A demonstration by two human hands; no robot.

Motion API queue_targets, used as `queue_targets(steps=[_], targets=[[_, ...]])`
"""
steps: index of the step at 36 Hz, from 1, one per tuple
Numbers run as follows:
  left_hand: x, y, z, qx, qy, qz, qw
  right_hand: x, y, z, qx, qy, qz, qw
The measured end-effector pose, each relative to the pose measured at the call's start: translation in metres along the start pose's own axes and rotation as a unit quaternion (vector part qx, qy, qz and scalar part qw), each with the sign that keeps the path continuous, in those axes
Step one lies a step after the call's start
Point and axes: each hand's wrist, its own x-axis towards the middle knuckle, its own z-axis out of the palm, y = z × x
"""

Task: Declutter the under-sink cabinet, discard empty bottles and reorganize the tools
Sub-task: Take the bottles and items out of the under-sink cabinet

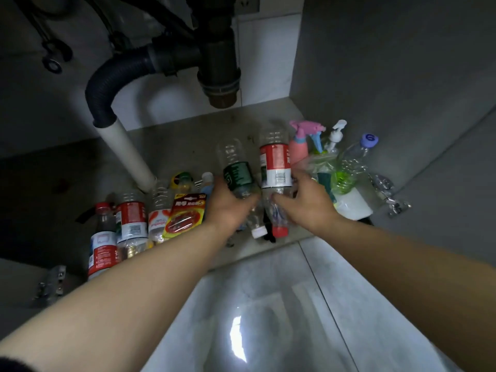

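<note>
On the cabinet floor, the left hand grips a clear, empty green-label bottle. The right hand curls round an empty red-label bottle touching it. More bottles and a battery pack lie left by the pipe; a spray bottle stands right.

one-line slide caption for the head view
Under the sink, the left hand grips a green-label bottle and the right hand a red-label bottle, both clear plastic.
</note>
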Motion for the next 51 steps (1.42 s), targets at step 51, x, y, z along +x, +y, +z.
queue_targets(steps=[51], targets=[[-0.138,-0.099,0.163,-0.049,-0.333,-0.229,0.913,-0.145,0.238,-0.022,-0.459,-0.161,0.107,0.867]])
